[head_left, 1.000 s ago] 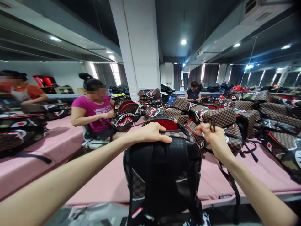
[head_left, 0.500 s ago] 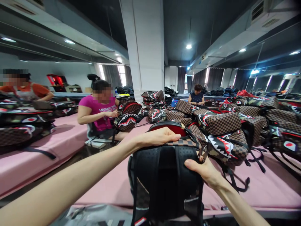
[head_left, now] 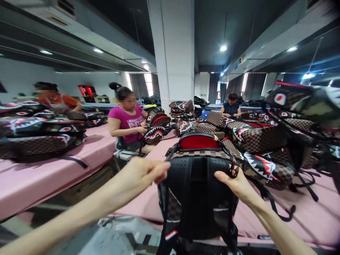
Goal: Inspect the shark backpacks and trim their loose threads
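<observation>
A backpack [head_left: 196,198] stands upright at the pink table's near edge, its black padded back and straps facing me. Brown checks run along its top, where the red lining [head_left: 198,142] shows through the open mouth. My right hand [head_left: 240,184] grips the upper right edge, thumb on the back panel and fingers hidden behind. At the upper left corner is my left hand [head_left: 147,173], slightly blurred, its fingers curled together near the edge. Whatever they pinch, if anything, cannot be made out. A gold-coloured zipper piece [head_left: 215,137] sits at the top right of the mouth.
Piled checked backpacks with shark-mouth prints [head_left: 261,166] crowd the table on the right, straps trailing. More backpacks [head_left: 39,141] lie on the left table. A person in a pink shirt [head_left: 127,120] handles another backpack. Clear plastic [head_left: 127,233] lies low in front. A white pillar [head_left: 175,53] rises behind.
My left hand has moved from the backpack's top across to its upper left corner. My right hand keeps its grip. The view has swung a little left.
</observation>
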The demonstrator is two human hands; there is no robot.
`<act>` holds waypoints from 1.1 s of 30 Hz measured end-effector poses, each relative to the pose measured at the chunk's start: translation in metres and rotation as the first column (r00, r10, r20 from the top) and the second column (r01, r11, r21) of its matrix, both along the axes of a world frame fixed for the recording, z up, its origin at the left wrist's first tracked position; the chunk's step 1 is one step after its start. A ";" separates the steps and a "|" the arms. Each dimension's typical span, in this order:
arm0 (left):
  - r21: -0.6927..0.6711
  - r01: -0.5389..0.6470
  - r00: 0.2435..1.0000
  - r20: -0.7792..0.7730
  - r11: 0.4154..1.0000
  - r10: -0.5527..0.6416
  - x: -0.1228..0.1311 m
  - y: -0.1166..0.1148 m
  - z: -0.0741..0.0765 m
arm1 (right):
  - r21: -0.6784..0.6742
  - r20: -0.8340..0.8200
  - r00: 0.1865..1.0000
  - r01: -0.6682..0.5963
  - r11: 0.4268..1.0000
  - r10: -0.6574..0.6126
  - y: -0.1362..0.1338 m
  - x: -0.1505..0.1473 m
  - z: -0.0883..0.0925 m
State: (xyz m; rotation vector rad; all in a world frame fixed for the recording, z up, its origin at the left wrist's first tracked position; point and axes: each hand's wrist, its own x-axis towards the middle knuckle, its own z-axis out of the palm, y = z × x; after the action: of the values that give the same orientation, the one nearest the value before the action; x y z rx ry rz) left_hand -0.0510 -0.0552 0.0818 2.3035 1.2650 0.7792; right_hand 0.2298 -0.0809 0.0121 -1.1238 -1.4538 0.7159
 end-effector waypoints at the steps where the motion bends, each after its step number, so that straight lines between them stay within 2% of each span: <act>1: -0.125 -0.007 1.000 0.005 0.992 0.008 -0.006 -0.003 -0.011 | 0.008 -0.003 1.000 0.006 1.000 -0.006 0.000 0.000 0.000; 2: -0.230 0.009 0.999 0.048 0.973 0.002 -0.008 -0.006 -0.022 | 0.012 -0.010 1.000 0.007 1.000 -0.007 -0.001 0.000 0.000; 4: -0.369 0.095 0.967 0.254 0.925 0.002 0.000 -0.009 -0.035 | 0.004 -0.019 1.000 -0.010 1.000 0.010 -0.003 0.000 0.000; 5: -0.425 0.168 0.921 0.389 0.890 0.011 0.009 -0.011 -0.038 | -0.010 -0.024 0.999 -0.021 1.000 0.021 -0.005 0.000 0.000; 7: -0.519 0.339 0.782 0.620 0.785 0.072 0.031 -0.014 -0.038 | -0.045 -0.042 0.998 -0.043 0.998 0.041 -0.011 0.002 -0.001; 9: -0.554 0.478 0.665 0.735 0.682 0.131 0.051 -0.016 -0.037 | -0.072 -0.055 0.998 -0.047 0.996 0.043 -0.017 0.006 -0.002; 10: -0.548 0.509 0.641 0.756 0.664 0.134 0.059 -0.016 -0.038 | -0.081 -0.053 0.998 -0.035 0.996 0.031 -0.020 0.009 -0.003; 11: -0.527 0.514 0.637 0.763 0.677 0.110 0.064 -0.015 -0.041 | -0.087 -0.043 0.999 -0.016 0.996 0.012 -0.023 0.011 -0.003; 16: -0.290 0.412 0.730 0.672 0.864 -0.123 0.067 -0.001 -0.068 | -0.070 0.033 0.993 0.112 0.991 -0.110 -0.024 0.013 -0.003; 20: -0.223 0.399 0.738 0.654 0.890 -0.166 0.061 0.010 -0.073 | -0.007 0.061 0.984 0.171 0.985 -0.170 -0.014 0.006 -0.004; 23: -0.237 0.427 0.710 0.685 0.872 -0.162 0.057 0.010 -0.071 | 0.034 0.027 0.976 0.214 0.976 -0.215 -0.013 0.001 -0.011; 25: -0.273 0.466 0.695 0.701 0.841 -0.158 0.051 0.001 -0.070 | 0.032 -0.029 0.976 0.219 0.975 -0.218 -0.022 -0.002 -0.016; 28: -0.377 0.587 0.647 0.751 0.717 -0.135 0.037 -0.024 -0.062 | -0.040 -0.165 0.969 0.178 0.983 -0.182 -0.053 -0.009 -0.019; 30: -0.392 0.680 0.570 0.815 0.620 -0.109 0.028 -0.042 -0.046 | -0.083 -0.255 0.952 0.156 0.984 -0.172 -0.078 -0.013 -0.011; 31: -0.374 0.716 0.525 0.845 0.590 -0.101 0.025 -0.048 -0.034 | -0.084 -0.296 0.938 0.165 0.983 -0.182 -0.087 -0.013 -0.003; 33: -0.316 0.756 0.443 0.892 0.574 -0.092 0.027 -0.050 -0.008 | -0.058 -0.346 0.914 0.205 0.977 -0.212 -0.095 -0.010 0.016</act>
State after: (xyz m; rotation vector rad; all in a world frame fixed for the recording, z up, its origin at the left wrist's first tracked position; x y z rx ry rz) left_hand -0.0243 -0.1057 0.0742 1.2227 0.2880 0.7931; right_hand 0.2202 -0.1761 0.0281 -1.0830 -1.0100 0.7377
